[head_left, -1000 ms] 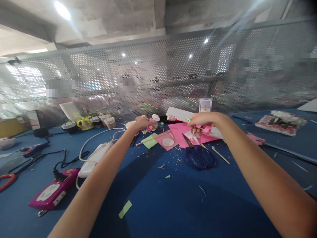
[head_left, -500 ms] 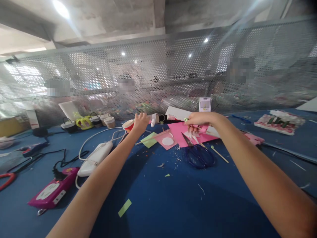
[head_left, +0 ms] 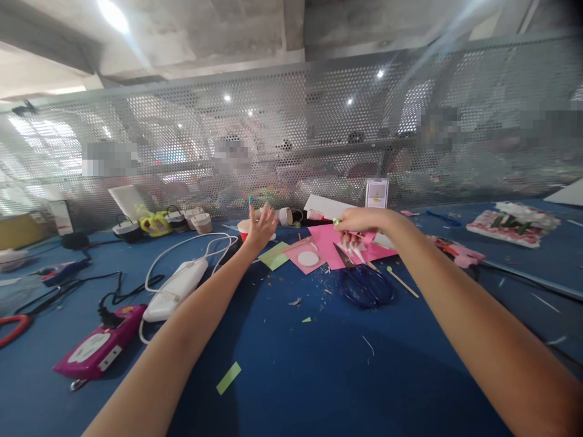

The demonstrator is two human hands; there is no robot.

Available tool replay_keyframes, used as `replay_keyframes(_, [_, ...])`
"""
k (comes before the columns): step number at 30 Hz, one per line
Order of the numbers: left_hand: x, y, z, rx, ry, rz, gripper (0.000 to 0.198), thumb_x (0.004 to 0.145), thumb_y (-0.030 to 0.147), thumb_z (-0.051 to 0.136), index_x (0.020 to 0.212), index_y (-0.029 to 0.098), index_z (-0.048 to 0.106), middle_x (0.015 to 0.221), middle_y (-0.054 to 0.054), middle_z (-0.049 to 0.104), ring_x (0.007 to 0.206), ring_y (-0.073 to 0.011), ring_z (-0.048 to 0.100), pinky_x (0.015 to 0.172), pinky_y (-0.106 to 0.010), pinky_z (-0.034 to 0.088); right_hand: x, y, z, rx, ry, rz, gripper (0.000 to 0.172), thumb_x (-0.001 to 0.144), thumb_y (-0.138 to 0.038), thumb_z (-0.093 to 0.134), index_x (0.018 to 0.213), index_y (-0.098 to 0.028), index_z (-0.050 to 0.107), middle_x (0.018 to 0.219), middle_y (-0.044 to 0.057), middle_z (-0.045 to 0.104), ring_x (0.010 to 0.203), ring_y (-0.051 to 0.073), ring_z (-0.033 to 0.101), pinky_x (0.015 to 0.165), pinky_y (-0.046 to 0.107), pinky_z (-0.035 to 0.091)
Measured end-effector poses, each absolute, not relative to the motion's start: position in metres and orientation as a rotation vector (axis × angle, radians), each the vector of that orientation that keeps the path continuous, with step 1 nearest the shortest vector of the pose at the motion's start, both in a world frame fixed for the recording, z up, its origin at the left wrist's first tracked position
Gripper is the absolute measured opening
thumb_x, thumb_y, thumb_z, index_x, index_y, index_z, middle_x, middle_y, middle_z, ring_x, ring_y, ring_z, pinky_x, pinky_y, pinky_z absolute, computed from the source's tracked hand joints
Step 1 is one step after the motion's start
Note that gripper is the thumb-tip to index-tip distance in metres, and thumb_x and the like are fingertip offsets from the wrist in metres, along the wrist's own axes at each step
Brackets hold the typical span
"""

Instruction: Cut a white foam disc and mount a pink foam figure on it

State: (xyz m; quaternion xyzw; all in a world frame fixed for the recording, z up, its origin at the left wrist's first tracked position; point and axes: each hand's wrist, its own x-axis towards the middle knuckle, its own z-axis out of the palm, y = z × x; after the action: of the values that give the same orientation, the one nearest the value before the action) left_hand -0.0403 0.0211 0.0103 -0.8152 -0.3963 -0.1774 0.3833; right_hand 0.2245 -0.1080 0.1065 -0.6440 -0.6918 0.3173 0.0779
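At frame centre the right hand (head_left: 359, 221) pinches a pink paper piece (head_left: 370, 235) in a narrow grip; the left hand (head_left: 260, 226) has a wide, empty grip. The paper seems light and easily creased: hold its folded edge gently.

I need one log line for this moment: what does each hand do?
left hand: open, raised near red cup | right hand: pinches pink paper piece | scissors: flat on blue table

Scissors (head_left: 367, 285) on counter (head_left: 319, 364) at frame centre, paper sheet (head_left: 339, 246) just behind; power strip (head_left: 175, 290) left; mesh screen (head_left: 291, 139) behind all.
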Motion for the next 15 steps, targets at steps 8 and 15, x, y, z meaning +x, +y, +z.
replay_keyframes(8, [-0.038,0.016,0.006,-2.155,-1.015,-0.348,0.042,0.088,0.007,0.031,0.117,0.015,0.061,0.141,-0.015,0.045,0.141,-0.0351,0.021,0.108,-0.073,0.005,0.222,-0.113,0.110,-1.947,-2.073,0.925,0.025,0.087,-0.018,0.045,0.063,-0.016,0.054,0.065,0.009,0.061,0.058,0.015,0.059,0.050,0.025,0.044])
replay_keyframes(15, [-0.020,-0.002,0.006,-2.149,-1.126,-0.227,0.046,0.085,0.004,0.032,0.123,0.017,0.056,0.145,-0.011,0.041,0.142,-0.0302,0.020,0.113,-0.066,0.002,0.224,-0.110,0.107,-1.934,-2.089,0.906,0.028,0.087,-0.016,0.043,0.061,-0.016,0.052,0.065,0.009,0.061,0.057,0.014,0.058,0.049,0.024,0.044])
